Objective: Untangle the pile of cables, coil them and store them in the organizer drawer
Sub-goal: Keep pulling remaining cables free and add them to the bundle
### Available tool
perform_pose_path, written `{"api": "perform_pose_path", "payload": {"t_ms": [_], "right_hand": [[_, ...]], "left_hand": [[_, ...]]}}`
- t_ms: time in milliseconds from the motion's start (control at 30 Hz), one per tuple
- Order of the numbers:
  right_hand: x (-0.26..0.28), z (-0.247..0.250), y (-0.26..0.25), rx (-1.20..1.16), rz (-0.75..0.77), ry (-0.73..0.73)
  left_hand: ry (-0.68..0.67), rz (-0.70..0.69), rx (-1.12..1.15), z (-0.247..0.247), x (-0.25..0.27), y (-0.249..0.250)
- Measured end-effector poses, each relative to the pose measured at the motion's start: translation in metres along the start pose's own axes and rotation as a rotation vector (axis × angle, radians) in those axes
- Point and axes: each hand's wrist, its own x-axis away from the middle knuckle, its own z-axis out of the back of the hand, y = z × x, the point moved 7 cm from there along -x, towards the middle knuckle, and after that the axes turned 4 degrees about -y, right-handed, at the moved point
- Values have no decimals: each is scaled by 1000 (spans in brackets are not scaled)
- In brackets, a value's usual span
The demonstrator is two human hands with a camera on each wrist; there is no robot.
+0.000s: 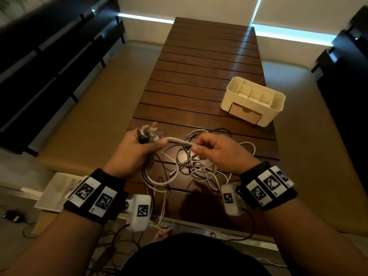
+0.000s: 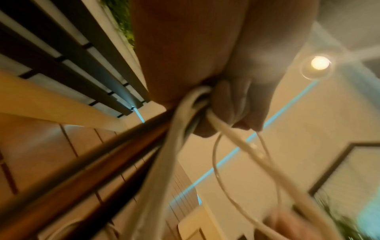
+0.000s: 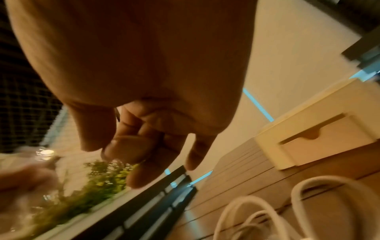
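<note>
A tangle of white, grey and dark cables point(image 1: 191, 162) lies on the near end of the wooden slatted table point(image 1: 209, 62). My left hand point(image 1: 139, 146) grips a bunch of cable ends and plugs point(image 1: 148, 134); in the left wrist view its curled fingers point(image 2: 232, 104) close round white cables point(image 2: 180, 123). My right hand point(image 1: 215, 150) pinches a white cable point(image 1: 179, 140) stretched between both hands; thumb and forefinger point(image 3: 125, 151) meet in the right wrist view. The cream organizer point(image 1: 253, 100) stands to the right, its drawer point(image 1: 245, 114) closed.
White cable loops point(image 3: 267, 211) lie under my right hand, with the organizer drawer point(image 3: 320, 142) beyond them. Dark shelving point(image 1: 49, 66) runs along the left, more dark furniture point(image 1: 348, 66) on the right. A white tray point(image 1: 53, 194) sits off the table's near left corner. Cables hang over the near edge.
</note>
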Motion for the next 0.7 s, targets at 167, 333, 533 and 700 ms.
{"api": "perform_pose_path", "payload": {"t_ms": [167,333,533,700], "right_hand": [[20,56,56,-256,-139,295],[6,37,18,-180,74,186],[-11,-11,-21,53,143,-69],[-3,-12,0,-72,1,-85]], "left_hand": [[170,94,142,52,9,-17],[-5,134,-163,18,6,-15],[-229,31,-208,-30,2,5],[-95,47,-135,-10,2,2]]}}
